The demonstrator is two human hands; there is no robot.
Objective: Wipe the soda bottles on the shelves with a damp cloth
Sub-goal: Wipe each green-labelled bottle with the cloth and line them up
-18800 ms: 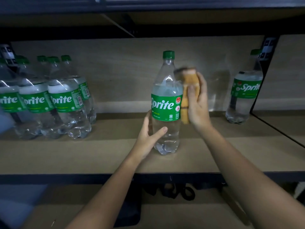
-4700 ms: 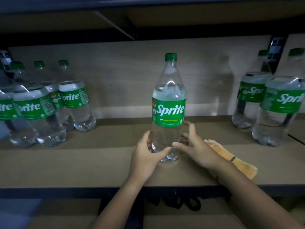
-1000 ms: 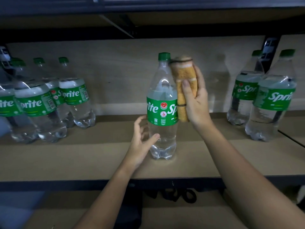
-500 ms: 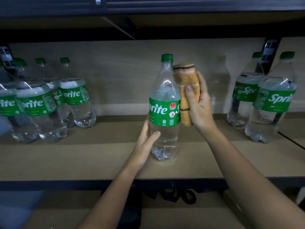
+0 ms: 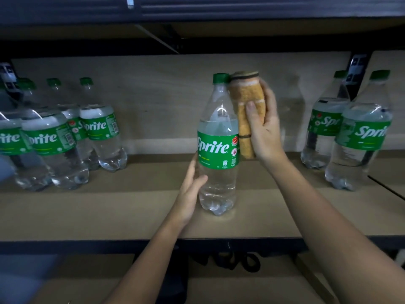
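Turning label further frontward than before, cloth likewise high.

Dark cords under the shelf board
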